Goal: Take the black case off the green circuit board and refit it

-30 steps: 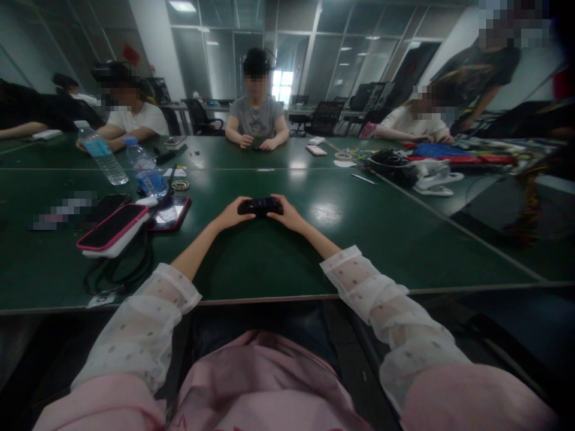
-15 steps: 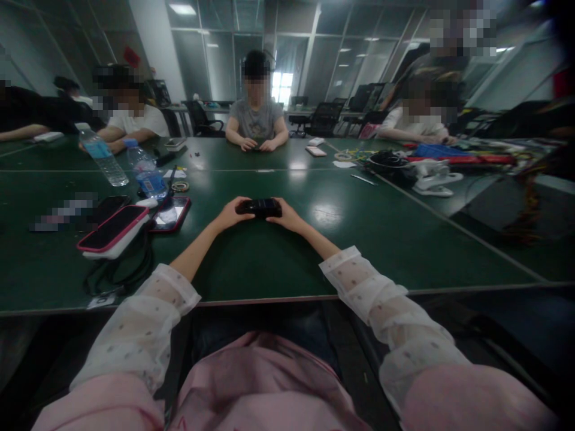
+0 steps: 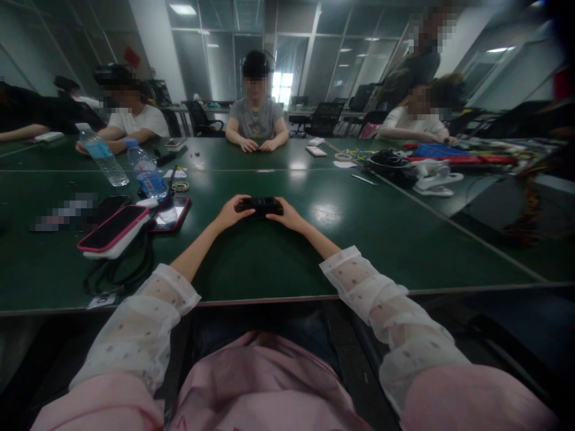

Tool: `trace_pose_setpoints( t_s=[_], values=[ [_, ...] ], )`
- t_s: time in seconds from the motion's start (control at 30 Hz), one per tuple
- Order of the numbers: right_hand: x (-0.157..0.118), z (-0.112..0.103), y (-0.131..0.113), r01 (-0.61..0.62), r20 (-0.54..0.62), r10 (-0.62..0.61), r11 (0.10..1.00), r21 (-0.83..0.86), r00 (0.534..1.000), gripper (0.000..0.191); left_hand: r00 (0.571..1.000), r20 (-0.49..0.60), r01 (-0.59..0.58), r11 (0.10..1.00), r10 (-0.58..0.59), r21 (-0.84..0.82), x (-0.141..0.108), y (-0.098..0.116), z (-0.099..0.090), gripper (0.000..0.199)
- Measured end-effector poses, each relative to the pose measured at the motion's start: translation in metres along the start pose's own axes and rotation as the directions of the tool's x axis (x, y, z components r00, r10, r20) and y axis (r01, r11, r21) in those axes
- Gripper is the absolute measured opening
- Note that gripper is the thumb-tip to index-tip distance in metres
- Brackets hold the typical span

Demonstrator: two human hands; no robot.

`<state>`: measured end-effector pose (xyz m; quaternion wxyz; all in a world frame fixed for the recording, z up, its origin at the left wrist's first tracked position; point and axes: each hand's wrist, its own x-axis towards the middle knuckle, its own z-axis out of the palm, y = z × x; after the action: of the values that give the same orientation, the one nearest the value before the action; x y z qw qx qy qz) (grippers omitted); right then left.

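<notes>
While the left hand (image 3: 236, 212) and the right hand (image 3: 286, 213) pinch the ends of the dark device (image 3: 259, 206) in their fingers (image 3: 247, 212) at the worktop's (image 3: 265, 263) near middle, the grasp looks complete — release not yet made, contact beneath unclear.

Black chairs (image 3: 329, 117), tall glass panels (image 3: 335, 60), a lit ceiling lamp (image 3: 182, 9).

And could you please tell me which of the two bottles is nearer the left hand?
The blue-capped bottle is nearer the left hand, which holds the dark device; the other bottle, pale-capped with a light-blue label, is farther left.
</notes>
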<state>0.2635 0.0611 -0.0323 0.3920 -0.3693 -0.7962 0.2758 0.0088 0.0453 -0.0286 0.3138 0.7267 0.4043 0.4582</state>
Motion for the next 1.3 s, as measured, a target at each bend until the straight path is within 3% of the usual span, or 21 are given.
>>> trace_pose_setpoints(
  t_s=[0.37, 0.57, 0.77, 0.93, 1.07, 1.3],
  values=[
    [0.0, 0.002, -0.001, -0.013, 0.007, 0.013, 0.998, 0.06, 1.0, 0.074, 0.998, -0.065, 0.002, 0.994, -0.009, -0.112, 0.001, 0.009, 0.002, 0.062],
    [0.0, 0.003, -0.001, -0.021, 0.038, 0.018, 0.996, 0.086, 0.999, 0.066, 0.958, -0.288, -0.032, 0.993, -0.002, -0.112, 0.009, 0.007, -0.004, 0.062],
    [-0.002, -0.001, -0.007, 0.005, 0.04, -0.005, 1.0, -0.005, 0.999, 0.049, 0.89, -0.45, 0.05, 0.997, -0.067, -0.051, 0.011, -0.009, -0.015, 0.059],
    [-0.002, -0.003, -0.01, 0.02, 0.048, -0.018, 0.999, -0.048, 0.999, 0.047, 0.895, -0.437, 0.154, 0.983, -0.096, 0.1, 0.007, -0.023, -0.02, 0.055],
    [-0.002, -0.003, -0.009, 0.028, 0.049, -0.024, 0.997, -0.071, 0.998, 0.046, 0.925, -0.352, 0.243, 0.933, -0.141, 0.266, 0.003, -0.027, -0.022, 0.054],
    [-0.001, -0.002, -0.006, 0.045, 0.035, -0.042, 0.995, -0.092, 0.998, 0.044, 0.935, -0.338, 0.213, 0.93, -0.106, 0.298, 0.001, -0.024, -0.02, 0.052]
  ],
)
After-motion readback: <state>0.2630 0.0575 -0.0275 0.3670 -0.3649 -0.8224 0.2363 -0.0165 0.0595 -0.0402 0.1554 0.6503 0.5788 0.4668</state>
